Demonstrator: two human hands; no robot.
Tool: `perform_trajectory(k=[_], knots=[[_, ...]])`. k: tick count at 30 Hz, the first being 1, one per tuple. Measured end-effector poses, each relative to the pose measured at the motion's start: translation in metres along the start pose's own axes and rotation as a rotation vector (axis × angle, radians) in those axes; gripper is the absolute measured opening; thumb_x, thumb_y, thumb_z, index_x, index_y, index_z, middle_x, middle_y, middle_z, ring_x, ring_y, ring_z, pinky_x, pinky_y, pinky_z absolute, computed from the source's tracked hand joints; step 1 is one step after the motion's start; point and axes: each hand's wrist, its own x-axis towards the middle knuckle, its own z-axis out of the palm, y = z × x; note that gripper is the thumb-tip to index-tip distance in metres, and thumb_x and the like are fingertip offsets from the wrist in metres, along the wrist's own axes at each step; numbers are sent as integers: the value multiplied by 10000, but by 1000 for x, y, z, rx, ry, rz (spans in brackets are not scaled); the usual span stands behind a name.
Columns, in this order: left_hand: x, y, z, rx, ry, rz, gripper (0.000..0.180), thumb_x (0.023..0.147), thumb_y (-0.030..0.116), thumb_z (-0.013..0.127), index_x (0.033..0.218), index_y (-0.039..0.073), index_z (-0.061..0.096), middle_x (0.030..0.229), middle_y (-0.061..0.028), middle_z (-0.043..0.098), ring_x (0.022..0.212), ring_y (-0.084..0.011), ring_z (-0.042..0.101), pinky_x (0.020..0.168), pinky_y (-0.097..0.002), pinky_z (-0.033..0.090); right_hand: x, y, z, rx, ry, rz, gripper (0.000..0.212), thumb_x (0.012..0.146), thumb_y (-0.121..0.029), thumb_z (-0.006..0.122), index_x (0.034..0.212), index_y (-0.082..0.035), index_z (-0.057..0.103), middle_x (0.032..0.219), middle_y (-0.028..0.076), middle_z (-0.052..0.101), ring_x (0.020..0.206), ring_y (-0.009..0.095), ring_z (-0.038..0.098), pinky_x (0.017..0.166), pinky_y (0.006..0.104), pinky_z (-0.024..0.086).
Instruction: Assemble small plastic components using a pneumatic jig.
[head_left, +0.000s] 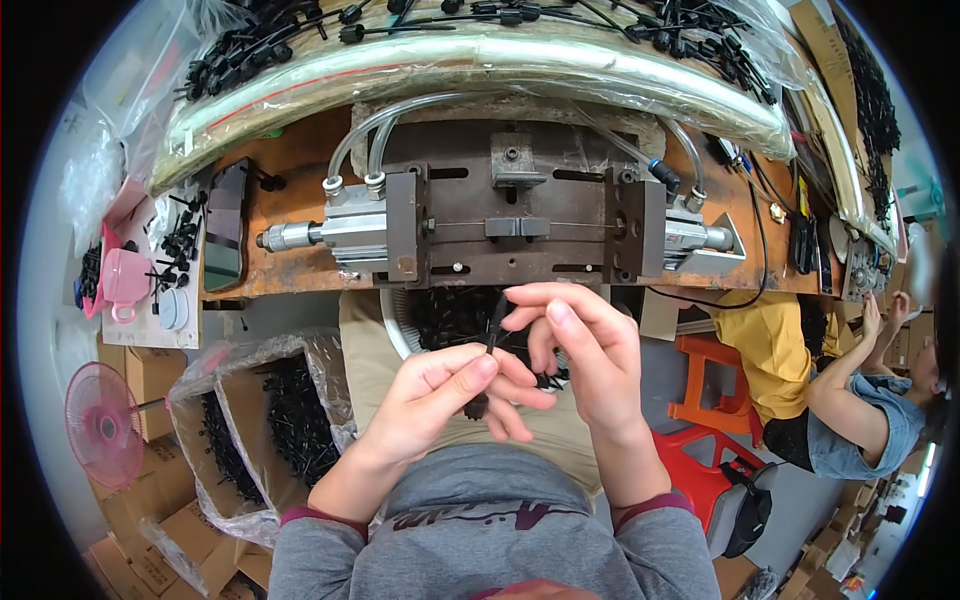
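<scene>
Above my lap, my left hand pinches a slim black plastic part between thumb and fingers. The part stands tilted, and a thicker dark end shows below the fingers. My right hand has its bent index and middle fingertips at the part's upper end, its thumb held apart. Below both hands, a white-rimmed tub full of similar black parts rests at my lap, partly hidden. Just beyond stands a dark metal fixture with a small clamp block at its middle.
Pneumatic cylinders with clear hoses flank the fixture on the wooden bench. A phone lies left. Lined boxes of black parts stand lower left, beside a pink fan. A red stool and another person are right.
</scene>
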Motion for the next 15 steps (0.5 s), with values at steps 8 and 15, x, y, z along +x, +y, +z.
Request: perform_trajectory(k=[8,15], knots=[[-8,16,5,63,98,76,383,1049,285,423,1058,-56,597,1074,-278,681,814,-294,723,726,-350,569,3,-3,6,63,-21,27,273,999,-145,534,1203,9,631,946,60,685,646,26,493,557,180,394],[-13,158,-46,900,853,1269,159,953,50,596,1012,-50,705,997,-101,725,968,-143,656,873,-282,511,-20,13,-9,-145,216,-152,197,968,-78,540,1101,31,635,901,99,690,636,60,535,585,192,423]])
